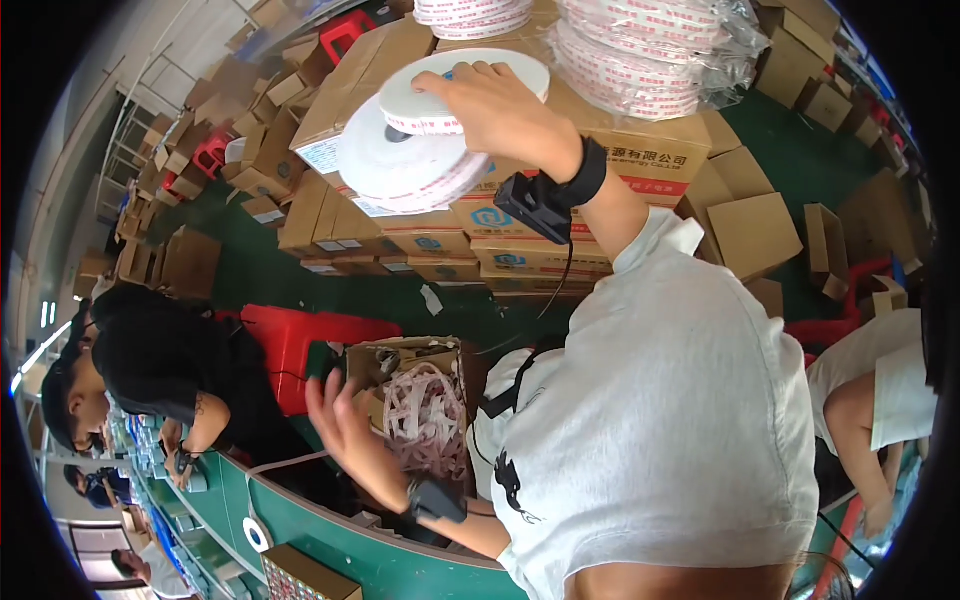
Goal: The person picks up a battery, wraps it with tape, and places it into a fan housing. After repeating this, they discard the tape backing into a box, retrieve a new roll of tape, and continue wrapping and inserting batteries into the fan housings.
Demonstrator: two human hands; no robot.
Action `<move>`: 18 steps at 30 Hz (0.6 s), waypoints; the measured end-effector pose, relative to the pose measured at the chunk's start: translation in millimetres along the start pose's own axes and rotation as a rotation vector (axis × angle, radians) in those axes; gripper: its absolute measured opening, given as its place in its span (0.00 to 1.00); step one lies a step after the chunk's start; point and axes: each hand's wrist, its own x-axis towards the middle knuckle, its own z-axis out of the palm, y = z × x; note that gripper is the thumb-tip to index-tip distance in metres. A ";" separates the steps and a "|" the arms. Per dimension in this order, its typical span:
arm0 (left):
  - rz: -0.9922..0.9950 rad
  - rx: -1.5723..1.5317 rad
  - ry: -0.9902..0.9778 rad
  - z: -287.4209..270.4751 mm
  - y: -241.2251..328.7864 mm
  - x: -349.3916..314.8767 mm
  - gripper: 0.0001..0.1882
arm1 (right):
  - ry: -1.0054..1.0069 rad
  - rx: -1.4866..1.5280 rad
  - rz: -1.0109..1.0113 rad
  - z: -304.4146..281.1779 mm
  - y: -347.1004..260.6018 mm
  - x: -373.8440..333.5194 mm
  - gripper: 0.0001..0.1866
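My right hand (500, 105) reaches out over a stack of cartons and grips a white reel of tape (520, 72), its fingers at the middle of the reel. The band round the reel's edge is white with red print. A second white reel (390, 165) lies tilted just below the first, overlapping it, at the edge of the cartons. My left hand (350, 430) hangs in the air with its fingers apart, slightly blurred, holding nothing. Right beside it stands an open carton (455, 370) filled with crumpled pinkish-white tape strips (425, 415).
Stacked cartons (420, 240) bear more reels, some wrapped in clear plastic (640, 60). A red stool (300, 340) stands beyond my left hand. The green workbench (400, 575) curves along the bottom. One person in black (170, 350) works at left; another person's arm (855, 430) shows at right.
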 end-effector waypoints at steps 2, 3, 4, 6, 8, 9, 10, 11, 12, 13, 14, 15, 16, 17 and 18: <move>-0.208 -0.166 -0.198 45.5 -14.8 6.5 0.37 | 0.027 0.046 0.019 12.0 6.5 -10.0 0.31; -0.259 -0.232 -0.304 65.6 -36.1 16.6 0.39 | 0.021 0.037 0.028 12.3 9.8 -11.9 0.31; -0.304 -0.292 -0.411 88.2 -42.3 24.8 0.41 | 0.005 0.068 0.032 10.5 13.1 -14.2 0.31; -0.271 -0.359 -0.397 122.7 -37.7 40.7 0.42 | -0.030 0.132 0.027 8.4 16.2 -15.2 0.32; -0.229 -0.417 -0.322 144.6 -27.0 55.4 0.43 | 0.005 0.316 -0.044 10.3 20.5 -14.9 0.32; -0.070 -0.403 -0.362 156.9 -20.6 64.0 0.41 | 0.047 0.472 -0.105 2.1 29.2 -14.8 0.33; 0.068 -0.398 -0.458 193.4 -27.3 79.2 0.39 | 0.093 0.583 -0.118 -7.1 59.6 -22.2 0.33; 0.059 -0.247 -0.481 189.7 -38.0 99.5 0.37 | 0.265 0.512 -0.080 -24.6 43.5 -24.1 0.29; 0.044 -0.114 -0.550 202.1 -40.7 113.5 0.34 | 0.429 0.559 -0.036 -49.3 49.9 -30.4 0.28; 0.320 0.057 -0.571 213.2 -37.9 117.0 0.33 | 0.597 0.730 -0.023 -56.4 51.2 -33.9 0.27; 0.600 0.211 -0.529 220.9 -35.3 122.4 0.32 | 0.703 1.005 -0.032 -56.4 56.4 -33.6 0.26; 0.718 0.424 -0.308 226.7 -34.4 115.4 0.33 | 0.759 1.327 -0.066 -45.0 61.0 -36.1 0.25; 0.594 0.335 -0.380 226.5 -22.3 116.9 0.32 | 0.737 1.581 -0.077 -32.6 61.5 -34.2 0.25; 0.473 0.241 -0.432 214.3 -10.1 121.7 0.32 | 0.667 1.823 -0.073 -15.6 57.5 -30.2 0.24; 0.454 0.285 -0.353 192.1 -0.1 122.4 0.32 | 0.557 2.026 -0.053 4.9 49.2 -27.5 0.23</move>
